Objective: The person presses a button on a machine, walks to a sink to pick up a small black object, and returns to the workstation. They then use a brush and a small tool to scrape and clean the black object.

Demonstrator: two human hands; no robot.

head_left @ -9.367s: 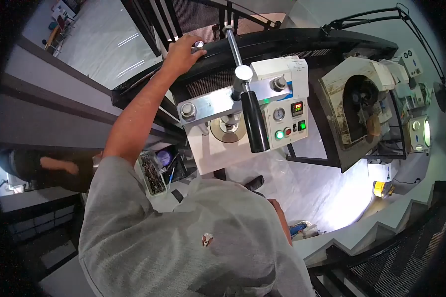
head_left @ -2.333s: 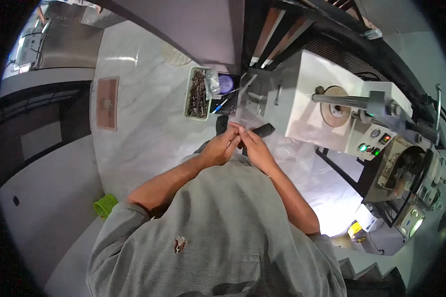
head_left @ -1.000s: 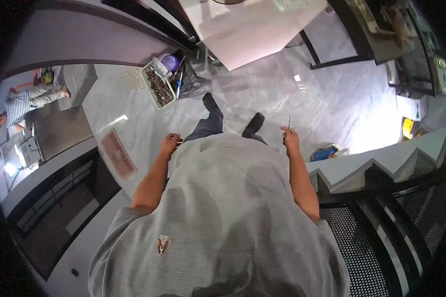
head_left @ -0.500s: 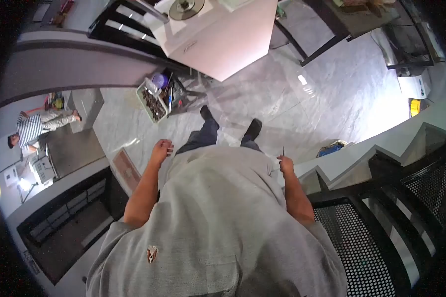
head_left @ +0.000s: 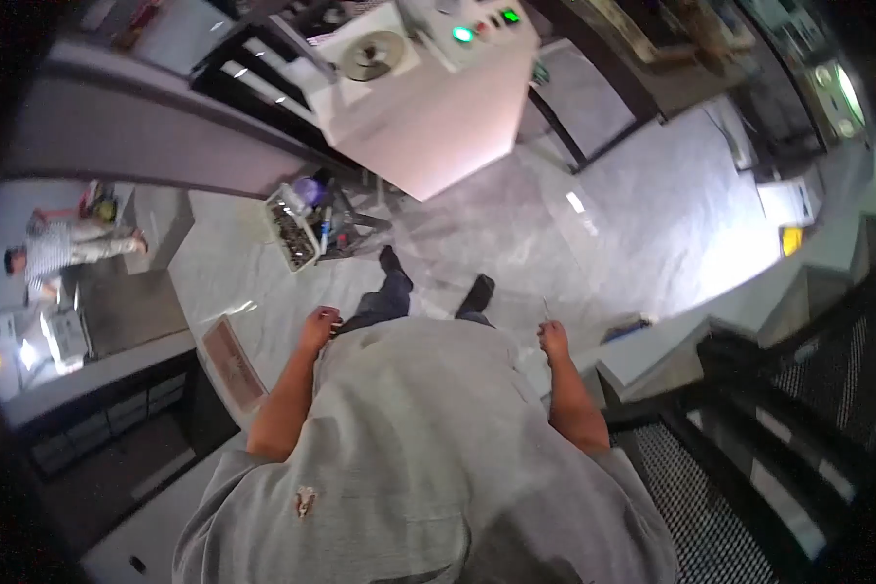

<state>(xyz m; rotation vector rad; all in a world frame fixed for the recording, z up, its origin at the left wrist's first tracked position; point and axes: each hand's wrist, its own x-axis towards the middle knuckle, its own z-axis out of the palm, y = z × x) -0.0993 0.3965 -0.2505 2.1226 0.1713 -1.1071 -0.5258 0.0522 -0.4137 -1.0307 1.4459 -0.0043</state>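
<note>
My left hand (head_left: 321, 323) hangs beside my left hip over the floor, its fingers loosely curled and somewhat blurred, with nothing visible in them. On the other side, my right hand (head_left: 552, 337) is closed round a thin, pointed, slender tool (head_left: 546, 309) whose tip points forward; its exact kind is too small to make out. Neither hand touches anything else. In front of my feet stands a white machine (head_left: 428, 146) with a round metal disc (head_left: 371, 55) on top and lit green buttons (head_left: 463, 34).
A white tray (head_left: 313, 255) of small dark pieces stands on the floor at front left. A dark-framed table (head_left: 642, 117) is at front right, with stair-like steps (head_left: 642, 365) along my right. A person in a striped shirt (head_left: 49, 250) works far left beside a lit white device.
The view has tipped and shifted, so the machine's top with its green-lit buttons now shows. My feet have shifted slightly in view. The thin tool stays in my right hand.
</note>
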